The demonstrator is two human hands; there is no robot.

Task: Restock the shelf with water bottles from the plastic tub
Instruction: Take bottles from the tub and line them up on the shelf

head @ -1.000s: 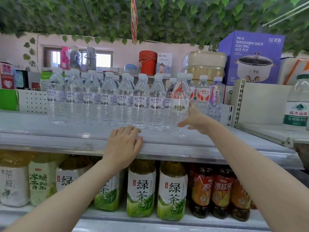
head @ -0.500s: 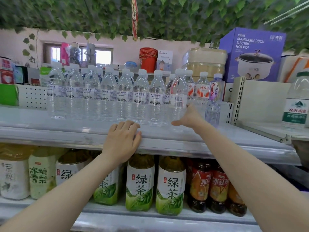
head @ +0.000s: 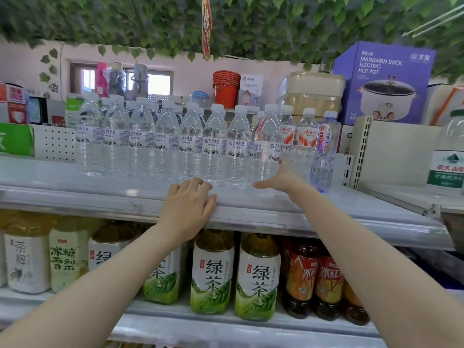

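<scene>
Little has shifted over the last second: we note only that the right hand (head: 281, 178) now shows its thumb (head: 261, 185) spread wider, while the left hand (head: 187, 205) stays planted where it was.

Right hand: it sits low against the end water bottle (head: 270, 146). The thumb lies straight across the front of the base and the fingers run forward along the far side. We see no curl round the bottle, so we record this hand as spread and merely touching. In our judgement it is steadying or nudging the bottle into line, not carrying it.

Left hand: it lies flat, fingers relaxed and together, on the front lip of the shelf (head: 326, 209). It holds nothing. We judge this a brace for the body during the long reach.

Stock: the row of water bottles (head: 165, 139) extends from the right thumb away past the left hand, standing upright and close together just beyond the left fingertips. The end bottle closes that row. A small purple-labelled bottle (head: 324, 156) stands just beyond the right wrist on the outer side, which leaves a narrow slot and may explain the careful placing. Green tea bottles (head: 258, 275) stand on the tier beneath both forearms.

Plastic tub: not in view. We therefore cannot say how much stock remains.
</scene>
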